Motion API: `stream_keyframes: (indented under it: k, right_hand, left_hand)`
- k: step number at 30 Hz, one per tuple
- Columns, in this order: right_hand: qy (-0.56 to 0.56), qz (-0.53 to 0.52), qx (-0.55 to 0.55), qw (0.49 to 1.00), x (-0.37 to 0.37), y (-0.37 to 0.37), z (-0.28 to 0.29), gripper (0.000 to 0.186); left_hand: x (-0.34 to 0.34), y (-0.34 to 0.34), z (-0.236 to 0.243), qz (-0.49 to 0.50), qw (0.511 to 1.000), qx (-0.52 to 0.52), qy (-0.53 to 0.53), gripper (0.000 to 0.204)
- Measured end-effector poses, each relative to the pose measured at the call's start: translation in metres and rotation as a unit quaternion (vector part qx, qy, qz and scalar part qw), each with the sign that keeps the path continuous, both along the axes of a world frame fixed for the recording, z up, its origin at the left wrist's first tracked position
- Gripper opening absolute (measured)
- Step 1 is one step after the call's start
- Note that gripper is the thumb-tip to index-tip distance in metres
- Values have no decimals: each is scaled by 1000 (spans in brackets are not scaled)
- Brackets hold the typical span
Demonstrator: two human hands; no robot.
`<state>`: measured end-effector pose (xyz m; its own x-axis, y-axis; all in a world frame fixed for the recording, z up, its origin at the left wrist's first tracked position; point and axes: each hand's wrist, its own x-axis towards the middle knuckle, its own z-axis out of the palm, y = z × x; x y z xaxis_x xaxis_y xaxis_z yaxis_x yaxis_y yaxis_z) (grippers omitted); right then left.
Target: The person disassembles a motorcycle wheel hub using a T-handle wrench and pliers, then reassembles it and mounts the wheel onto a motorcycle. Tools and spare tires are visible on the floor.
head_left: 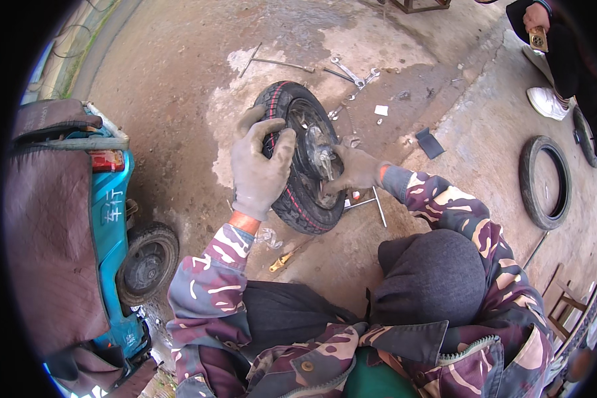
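Observation:
A small black wheel [307, 211] with red lines along its tread is held upright, slightly tilted, above the concrete floor in front of me. My left hand [260, 169], in a dirty grey glove, is curled against the left side of the tyre with its fingers over the tread. On the other side, my right hand [359, 167], also gloved, grips around the metal hub [320, 154] at the wheel's middle. Its fingertips are partly hidden by the hub. A T-handle wrench [379, 207] lies just right of the wheel.
Beyond the wheel lie another T-handle wrench [282, 64] and several spanners [353, 74]. A yellow-handled screwdriver [282, 261] is nearer me. At left stands a blue vehicle [116, 225]. Loose tyres [527, 182] lie at right, near another person's white shoe [545, 103].

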<state>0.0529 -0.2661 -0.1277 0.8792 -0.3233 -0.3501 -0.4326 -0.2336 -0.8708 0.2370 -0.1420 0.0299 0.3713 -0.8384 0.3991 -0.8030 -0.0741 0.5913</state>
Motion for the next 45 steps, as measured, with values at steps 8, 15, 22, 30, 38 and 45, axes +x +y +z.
stream_keyframes:
  k: [8,15,22,30,38,45]
  right_hand:
    - [-46,-12,23,999,3,3,-14,112]
    - [-11,5,-7,1000,6,0,-17,112]
    - [-13,-12,-22,1000,4,4,-13,121]
    - [-22,11,-6,1000,-2,5,1,125]
    - [-70,0,54,996,-5,16,-8,123]
    - [-20,-30,131,991,-8,13,-10,130]
  left_hand:
    - [2,1,-2,0,1000,-4,-1,28]
    - [6,2,-1,4,1000,0,-15,27]
    - [15,6,-11,18,999,-26,27,48]
    - [32,10,-29,137,960,108,220,82]
    - [15,34,-20,90,972,131,171,83]
    - [6,36,-13,45,979,135,149,76]
